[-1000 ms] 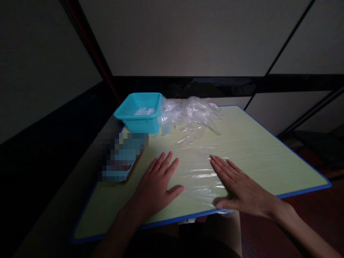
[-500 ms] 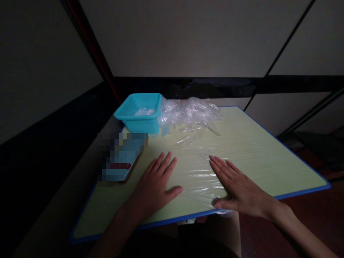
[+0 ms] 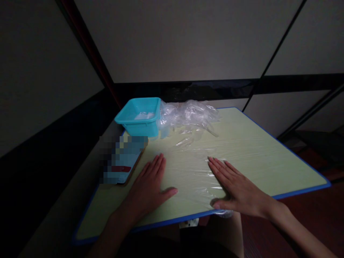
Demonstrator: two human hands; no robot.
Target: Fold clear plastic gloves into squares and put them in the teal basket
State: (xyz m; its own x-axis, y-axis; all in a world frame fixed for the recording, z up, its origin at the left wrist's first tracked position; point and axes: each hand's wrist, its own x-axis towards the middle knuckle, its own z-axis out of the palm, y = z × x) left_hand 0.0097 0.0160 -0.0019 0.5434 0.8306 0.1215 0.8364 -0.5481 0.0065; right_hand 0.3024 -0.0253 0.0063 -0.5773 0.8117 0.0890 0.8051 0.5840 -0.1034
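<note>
A thin clear plastic sheet (image 3: 192,172) lies flat and slightly wrinkled on the pale yellow table (image 3: 258,154). On its left side rests my left hand (image 3: 149,186), palm down, fingers stretched out and thumb apart. My right hand (image 3: 235,186) lies flat on the right part of the plastic, with its fingers extended close together and the thumb near the blue table edge. A bit of the plastic hangs over the front edge below my right thumb. Neither hand grips anything.
A turquoise plastic basin (image 3: 142,127) with something whitish inside stands at the back left. Beside it is a heap of crumpled clear plastic (image 3: 196,113). A phone-like, partly pixelated object (image 3: 125,161) lies left of my left hand. A panelled wall (image 3: 182,43) rises behind the table.
My left hand has slid left across the plastic, and its fingers have drawn closer together. My right hand has stayed nearly in place. The view has shifted slightly.
</note>
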